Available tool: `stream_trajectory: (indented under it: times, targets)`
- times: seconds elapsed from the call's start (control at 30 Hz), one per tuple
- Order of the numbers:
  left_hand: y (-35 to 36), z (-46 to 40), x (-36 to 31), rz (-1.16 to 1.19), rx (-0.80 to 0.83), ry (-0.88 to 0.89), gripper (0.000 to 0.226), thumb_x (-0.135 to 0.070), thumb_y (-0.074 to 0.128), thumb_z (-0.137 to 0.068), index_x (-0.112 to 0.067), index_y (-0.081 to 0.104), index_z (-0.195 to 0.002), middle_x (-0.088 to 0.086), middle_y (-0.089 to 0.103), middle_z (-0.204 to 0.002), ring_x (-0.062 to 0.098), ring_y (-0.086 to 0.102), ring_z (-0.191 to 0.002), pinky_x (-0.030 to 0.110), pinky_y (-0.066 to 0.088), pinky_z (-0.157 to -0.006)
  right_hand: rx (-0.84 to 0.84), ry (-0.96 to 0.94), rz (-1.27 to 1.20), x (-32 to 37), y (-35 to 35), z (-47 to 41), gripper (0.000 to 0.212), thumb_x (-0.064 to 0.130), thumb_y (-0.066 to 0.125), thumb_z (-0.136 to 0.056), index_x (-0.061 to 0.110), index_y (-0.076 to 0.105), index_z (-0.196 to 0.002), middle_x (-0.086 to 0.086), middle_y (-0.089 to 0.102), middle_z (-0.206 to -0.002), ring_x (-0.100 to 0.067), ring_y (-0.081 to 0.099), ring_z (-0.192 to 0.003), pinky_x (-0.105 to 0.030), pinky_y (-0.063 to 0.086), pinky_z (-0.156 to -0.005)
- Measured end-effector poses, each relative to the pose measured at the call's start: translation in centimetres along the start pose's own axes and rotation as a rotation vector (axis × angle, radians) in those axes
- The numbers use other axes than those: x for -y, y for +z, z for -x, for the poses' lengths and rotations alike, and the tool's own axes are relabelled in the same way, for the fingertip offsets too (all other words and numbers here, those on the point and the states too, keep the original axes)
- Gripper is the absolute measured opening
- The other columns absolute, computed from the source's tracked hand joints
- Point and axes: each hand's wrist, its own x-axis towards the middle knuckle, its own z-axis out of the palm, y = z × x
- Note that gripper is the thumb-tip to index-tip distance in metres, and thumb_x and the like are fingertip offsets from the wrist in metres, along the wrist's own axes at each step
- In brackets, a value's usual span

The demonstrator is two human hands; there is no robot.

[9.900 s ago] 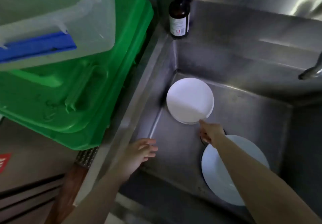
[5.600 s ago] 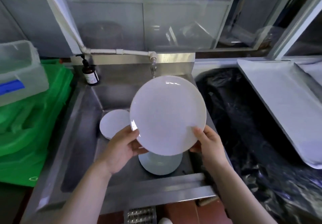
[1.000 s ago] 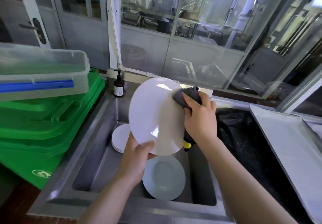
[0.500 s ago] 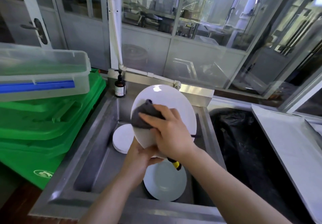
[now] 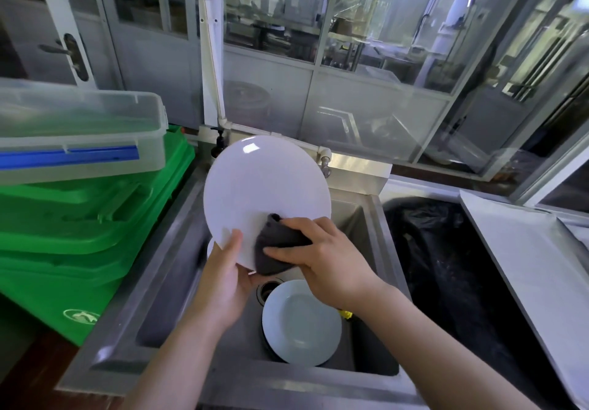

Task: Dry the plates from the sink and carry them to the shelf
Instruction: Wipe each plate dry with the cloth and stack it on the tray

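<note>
Plate [image 5: 261,192]: white, round, glossy, tilted.

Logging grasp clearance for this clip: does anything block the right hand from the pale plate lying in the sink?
Yes. The large white plate gripped by the left hand and the dark cloth held in the right hand hang above the pale plate.

Left of the basin, green plastic crates [image 5: 79,218] sit stacked — a clear lidded tub [image 5: 79,122] with a blue clip on top of them. A dark pump bottle [image 5: 217,149] stands at the back left corner. Off to the right, a black bin liner [image 5: 446,266] — beside it a pale flat tray [image 5: 522,269]. Glazed partitions [image 5: 350,59] run behind.
</note>
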Motion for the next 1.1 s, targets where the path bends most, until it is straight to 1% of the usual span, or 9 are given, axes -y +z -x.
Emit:
stream_trajectory:
  times: [0.23,0.47,0.57,0.63,0.73,0.8,0.9,1.0,1.1]
  targets:
    - [0.4,0.0,-0.8,-0.046,-0.058,0.104,0.056,-0.034,0.053,-0.089,-0.02,0.041,-0.142,0.005,0.06,-0.134,0.026,0.059,-0.119,0.055,0.053,-0.088,-0.161,0.334,0.068,-2.2,0.5,0.4,0.051,0.01,0.051,-0.089,0.042,0.057,-0.129,0.002,0.042,-0.143,-0.031,0.04,-0.112,-0.045,0.041,-0.094]
    - [0.4,0.2,0.2,-0.11,-0.14,0.1,0.04,-0.03,0.04,-0.101,-0.011,0.051,-0.134,0.016,0.064,-0.124,0.031,0.064,-0.11,0.043,0.058,-0.072,-0.208,0.037,-0.03,1.6,1.8,0.8,0.049,0.002,0.06,-0.08,0.03,0.068,-0.119,-0.008,0.056,-0.129,-0.036,0.054,-0.093,-0.042,0.05,-0.082]
    - [-0.2,0.5,-0.1,-0.166,-0.138,0.136,0.036,-0.037,0.045,-0.094,-0.026,0.061,-0.124,0.005,0.069,-0.119,0.024,0.066,-0.108,0.047,0.058,-0.079,-0.192,0.087,-0.042,0.0,1.2,1.0,0.049,0.001,0.057,-0.082,0.033,0.067,-0.119,-0.005,0.054,-0.134,-0.036,0.051,-0.097,-0.043,0.047,-0.089]
    - [-0.5,0.7,-0.4,-0.231,-0.161,0.151,0.032,-0.041,0.048,-0.087,-0.035,0.064,-0.114,-0.003,0.071,-0.113,0.02,0.067,-0.104,0.046,0.058,-0.074,-0.214,0.219,-0.016,-1.6,0.4,0.9,0.05,0.002,0.058,-0.084,0.034,0.066,-0.121,-0.004,0.051,-0.137,-0.036,0.048,-0.103,-0.045,0.044,-0.093]
    - [-0.5,1.2,-0.8,-0.378,-0.139,0.199,0.03,-0.041,0.047,-0.086,-0.04,0.062,-0.113,-0.01,0.07,-0.11,0.01,0.066,-0.101,0.03,0.058,-0.071,-0.293,0.366,0.067,-3.4,-0.8,0.4,0.05,0.003,0.058,-0.084,0.034,0.065,-0.123,-0.005,0.048,-0.138,-0.037,0.043,-0.11,-0.045,0.042,-0.094]
    - [0.0,1.6,-1.0,-0.55,-0.099,0.254,0.028,-0.038,0.045,-0.089,-0.038,0.06,-0.113,-0.013,0.069,-0.109,0.004,0.064,-0.101,0.019,0.054,-0.077,-0.393,0.417,0.051,-3.8,-1.3,-0.2,0.05,0.002,0.058,-0.084,0.032,0.064,-0.124,-0.006,0.047,-0.138,-0.036,0.042,-0.109,-0.036,0.037,-0.096]
    - [0.6,2.1,-0.7,-0.732,-0.044,0.272,0.024,-0.028,0.044,-0.101,-0.025,0.059,-0.119,-0.009,0.069,-0.11,0.002,0.061,-0.103,0.016,0.049,-0.084,-0.503,0.483,-0.176,-3.5,-1.3,-1.2,0.046,0.006,0.06,-0.089,0.028,0.059,-0.129,-0.007,0.046,-0.137,-0.029,0.043,-0.118,-0.016,0.026,-0.096]
    - [1.1,2.1,-0.3,-0.875,-0.052,0.303,0.025,-0.021,0.041,-0.102,-0.023,0.055,-0.122,-0.017,0.066,-0.106,-0.008,0.058,-0.099,0.014,0.045,-0.085,-0.652,0.593,-0.588,-2.3,-0.8,-1.8,0.047,0.009,0.059,-0.089,0.032,0.058,-0.129,0.007,0.053,-0.13,-0.003,0.051,-0.111,0.002,0.031,-0.085]
    - [1.4,1.6,0.2,-1.037,-0.032,0.362,0.03,-0.021,0.042,-0.101,-0.035,0.045,-0.127,-0.025,0.06,-0.07,-0.005,0.058,-0.07,0.007,0.042,-0.06,-0.832,0.731,-1.082,-0.7,-0.3,-2.2,0.041,0.011,0.056,-0.09,0.033,0.063,-0.123,0.014,0.068,-0.112,0.0,0.062,-0.1,-0.017,0.046,-0.085]
